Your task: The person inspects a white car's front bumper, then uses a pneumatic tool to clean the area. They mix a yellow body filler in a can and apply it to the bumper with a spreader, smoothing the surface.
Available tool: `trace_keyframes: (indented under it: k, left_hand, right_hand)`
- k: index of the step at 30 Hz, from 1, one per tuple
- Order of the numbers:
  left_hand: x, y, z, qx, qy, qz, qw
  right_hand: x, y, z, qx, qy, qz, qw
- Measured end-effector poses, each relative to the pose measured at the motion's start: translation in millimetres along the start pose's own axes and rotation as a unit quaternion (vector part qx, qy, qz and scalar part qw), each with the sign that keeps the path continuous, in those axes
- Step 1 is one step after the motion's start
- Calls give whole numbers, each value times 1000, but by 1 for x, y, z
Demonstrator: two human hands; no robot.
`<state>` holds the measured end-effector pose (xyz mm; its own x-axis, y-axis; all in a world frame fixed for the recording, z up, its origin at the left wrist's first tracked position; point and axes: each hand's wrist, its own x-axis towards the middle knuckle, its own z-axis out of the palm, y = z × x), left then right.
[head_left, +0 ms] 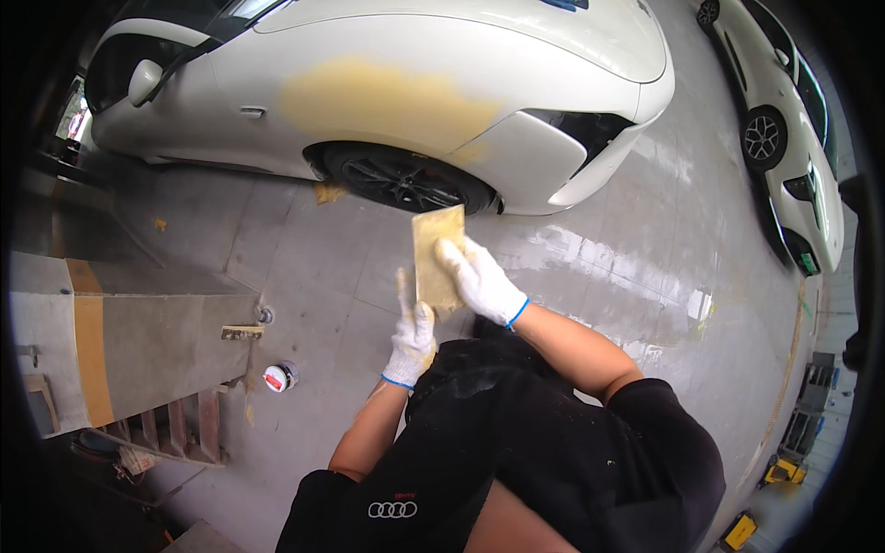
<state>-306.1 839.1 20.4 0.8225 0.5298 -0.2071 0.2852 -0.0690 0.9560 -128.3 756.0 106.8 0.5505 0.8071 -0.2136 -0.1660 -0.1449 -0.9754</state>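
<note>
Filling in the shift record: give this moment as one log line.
left hand: at lower end of tan block | right hand: gripping its right side | nearer white car: yellow patch above front wheel

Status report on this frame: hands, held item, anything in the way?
Left hand and right hand, gloved, both gripping yellowish rectangular sheet. Sheet apparently apart from white car. No obstruction seen between.

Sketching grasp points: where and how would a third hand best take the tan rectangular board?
Probably pinch the tan board across its broad faces at the upper end, coming from the side of the white car. That flat end juts bare beyond the right hand, at the right edge, and the left hand, at the lower end.
</note>
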Motion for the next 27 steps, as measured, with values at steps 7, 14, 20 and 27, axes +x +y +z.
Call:
trace_keyframes:
  k: [7,14,20,27]
  left_hand:
    - [99,-53,41,-246,129,-123,953]
    - [222,-101,37,-301,151,-173,925]
    - [349,-129,58,-483,152,-221,834]
    - [391,-154,87,-646,157,-221,713]
  right_hand:
    - [23,39,-118,26,-80,-1,996]
    - [11,89,-164,220,184,147,947]
    - [19,62,-211,-25,225,216,950]
    - [111,21,-247,-359,317,71,875]
